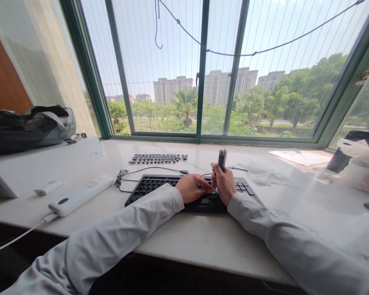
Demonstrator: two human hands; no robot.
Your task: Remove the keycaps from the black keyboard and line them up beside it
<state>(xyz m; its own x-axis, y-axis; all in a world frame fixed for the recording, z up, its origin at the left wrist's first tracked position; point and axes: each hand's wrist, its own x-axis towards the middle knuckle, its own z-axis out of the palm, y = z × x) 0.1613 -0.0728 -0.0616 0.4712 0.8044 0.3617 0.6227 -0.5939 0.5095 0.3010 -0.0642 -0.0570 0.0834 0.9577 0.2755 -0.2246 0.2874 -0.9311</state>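
A black keyboard lies on the white counter in front of me, some of its keys hidden by my hands. My right hand is wrapped round an upright dark handheld tool, whose ridged top sticks out above the fist. The tool's lower end is down at the right part of the keyboard, mostly covered. My left hand rests over the keyboard's middle, thumb and fingers pinched together beside the tool's lower end. What is between them is too small to tell. Behind the keyboard, loose black keycaps are laid out in rows.
A coiled black cable lies left of the keyboard. Further left are a white power bank with a cord, a small white device and a white box bearing a helmet. Clear plastic and paper lie right.
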